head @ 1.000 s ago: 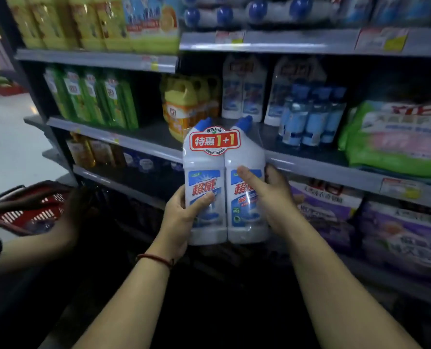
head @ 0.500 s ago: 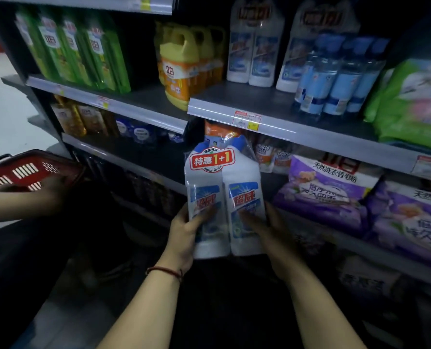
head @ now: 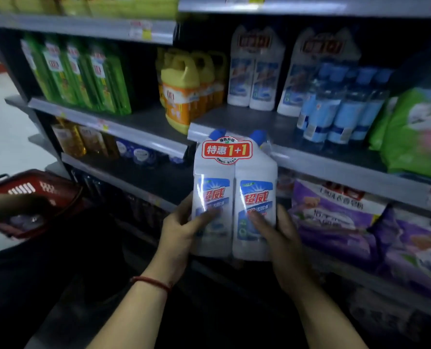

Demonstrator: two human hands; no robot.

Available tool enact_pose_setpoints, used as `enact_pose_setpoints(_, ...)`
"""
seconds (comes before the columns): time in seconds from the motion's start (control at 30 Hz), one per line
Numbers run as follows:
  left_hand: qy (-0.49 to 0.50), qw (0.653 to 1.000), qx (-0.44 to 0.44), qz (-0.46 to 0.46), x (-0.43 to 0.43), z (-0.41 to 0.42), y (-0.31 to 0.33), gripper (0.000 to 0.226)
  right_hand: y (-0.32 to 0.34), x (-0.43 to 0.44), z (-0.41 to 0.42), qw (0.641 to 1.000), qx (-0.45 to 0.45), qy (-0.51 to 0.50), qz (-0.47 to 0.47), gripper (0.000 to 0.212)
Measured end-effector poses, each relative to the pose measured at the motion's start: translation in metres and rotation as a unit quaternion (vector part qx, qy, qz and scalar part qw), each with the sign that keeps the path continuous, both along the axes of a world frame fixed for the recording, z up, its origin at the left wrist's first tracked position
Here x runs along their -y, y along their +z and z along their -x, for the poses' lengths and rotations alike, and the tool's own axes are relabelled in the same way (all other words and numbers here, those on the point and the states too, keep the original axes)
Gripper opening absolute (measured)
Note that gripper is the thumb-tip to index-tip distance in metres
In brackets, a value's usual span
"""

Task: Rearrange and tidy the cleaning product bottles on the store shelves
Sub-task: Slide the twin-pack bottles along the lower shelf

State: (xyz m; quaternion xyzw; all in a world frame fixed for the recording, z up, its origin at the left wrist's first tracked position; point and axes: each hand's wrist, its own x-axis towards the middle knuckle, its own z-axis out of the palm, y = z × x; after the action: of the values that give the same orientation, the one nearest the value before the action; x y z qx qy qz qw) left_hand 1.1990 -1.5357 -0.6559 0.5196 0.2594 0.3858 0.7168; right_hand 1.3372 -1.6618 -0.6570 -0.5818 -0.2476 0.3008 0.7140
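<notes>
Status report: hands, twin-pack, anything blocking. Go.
Left hand and right hand both gripping twin-pack, upright, below shelf edge. Matching packs at shelf rear. Open space in front of them.

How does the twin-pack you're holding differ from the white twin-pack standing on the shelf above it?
The held twin-pack is off the shelf, gripped low by the left hand and right hand; the shelf twin-pack stands at the back of its shelf, untouched. The held one shows blue caps and a sharp red 1+1 tag; the shelf one's top is blurred, caps hidden. Both are two white bottles with blue labels.
</notes>
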Motion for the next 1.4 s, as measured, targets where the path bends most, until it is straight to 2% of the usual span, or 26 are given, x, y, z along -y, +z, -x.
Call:
enact_pose_setpoints(0.1, -0.016, 0.997, -0.005, -0.074, -0.018, -0.015, 0.039, 0.045, 0.036, -0.018, -0.014, 0.998, 0.054, -0.001, -0.037, 0.032)
enact_pose_setpoints(0.27, 0.019, 0.989, 0.013, -0.145, -0.052, -0.056, 0.099, 0.037, 0.103, -0.052, -0.061, 0.981, 0.188, -0.037, -0.008, 0.021)
enact_pose_setpoints(0.5, 0.006, 0.990, 0.017, -0.138, -0.107, -0.122, 0.143, 0.027, 0.156, -0.107, -0.124, 0.977, 0.205, -0.051, 0.021, 0.025)
enact_pose_setpoints(0.63, 0.010, 0.980, 0.026, -0.199, -0.144, -0.156, 0.150, 0.029, 0.156, -0.140, -0.155, 0.974, 0.208, -0.086, 0.034, 0.026)
enact_pose_setpoints(0.8, -0.022, 0.963, -0.011, -0.269, -0.193, -0.192, 0.134, 0.037, 0.145, -0.177, -0.184, 0.975, 0.190, -0.112, 0.031, 0.026)
enact_pose_setpoints(0.87, -0.016, 0.958, -0.009, -0.286, -0.210, -0.207, 0.128, 0.041, 0.141, -0.191, -0.192, 0.970, 0.208, -0.126, 0.025, 0.027)
enact_pose_setpoints(1.07, 0.078, 0.928, -0.052, -0.360, -0.238, -0.244, 0.111, 0.045, 0.129, -0.223, -0.219, 0.932, 0.320, -0.167, 0.025, 0.035)
enact_pose_setpoints(1.17, 0.124, 0.900, -0.110, -0.404, -0.247, -0.250, 0.098, 0.048, 0.110, -0.229, -0.225, 0.923, 0.354, -0.138, 0.058, 0.064)
enact_pose_setpoints(1.23, 0.147, 0.887, -0.160, -0.409, -0.250, -0.253, 0.095, 0.050, 0.102, -0.231, -0.224, 0.911, 0.372, -0.146, 0.102, 0.074)
enact_pose_setpoints(1.33, 0.170, 0.877, -0.204, -0.401, -0.250, -0.253, 0.094, 0.047, 0.101, -0.235, -0.223, 0.865, 0.424, -0.202, 0.177, 0.069)
enact_pose_setpoints(1.4, 0.171, 0.875, -0.215, -0.398, -0.249, -0.253, 0.095, 0.045, 0.102, -0.236, -0.221, 0.852, 0.435, -0.214, 0.198, 0.060)
